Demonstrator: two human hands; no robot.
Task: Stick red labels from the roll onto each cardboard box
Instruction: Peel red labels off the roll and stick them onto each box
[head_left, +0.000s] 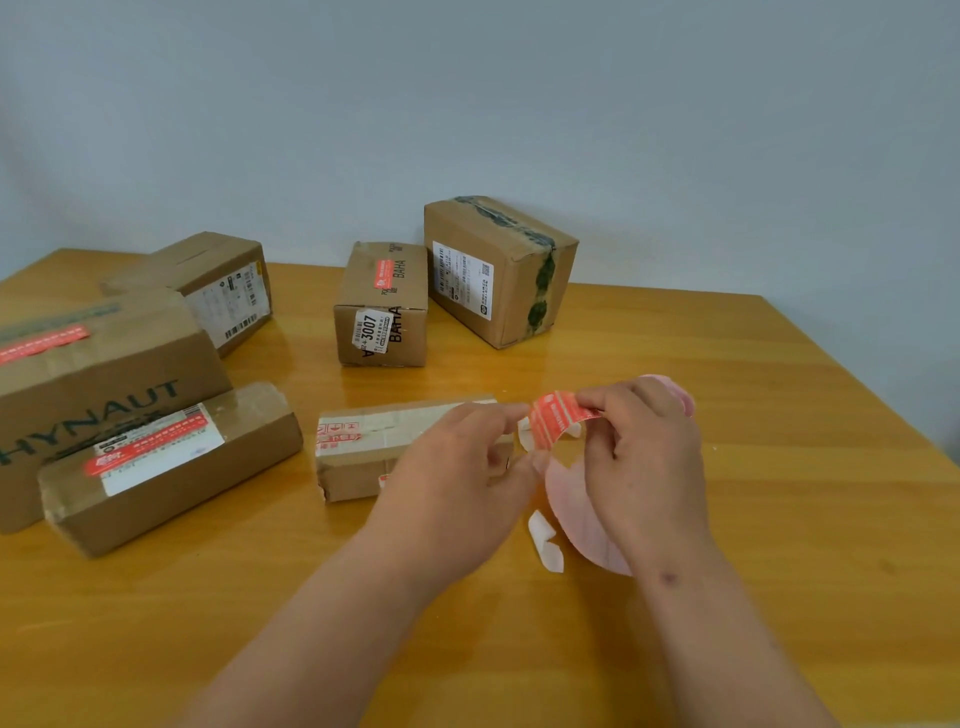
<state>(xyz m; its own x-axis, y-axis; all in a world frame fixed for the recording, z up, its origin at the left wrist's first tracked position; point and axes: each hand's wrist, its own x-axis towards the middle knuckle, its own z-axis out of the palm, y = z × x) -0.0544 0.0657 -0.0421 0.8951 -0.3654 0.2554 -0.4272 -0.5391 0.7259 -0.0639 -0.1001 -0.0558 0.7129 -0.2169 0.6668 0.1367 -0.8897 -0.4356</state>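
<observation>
You pinch the red label (558, 420) between both hands: right hand (644, 457) at its top end, left hand (457, 478) at its lower end, above the roll (584, 512). Peel carelessly and it may curl, stick to itself or tear before reaching the box (363, 452).

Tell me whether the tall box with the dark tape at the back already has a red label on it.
No: the tall box shows only a white shipping label and dark tape on its visible faces.

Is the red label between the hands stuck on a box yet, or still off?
Off. The red label arches in the air, pinched between the left hand and right hand, above the table.
</observation>
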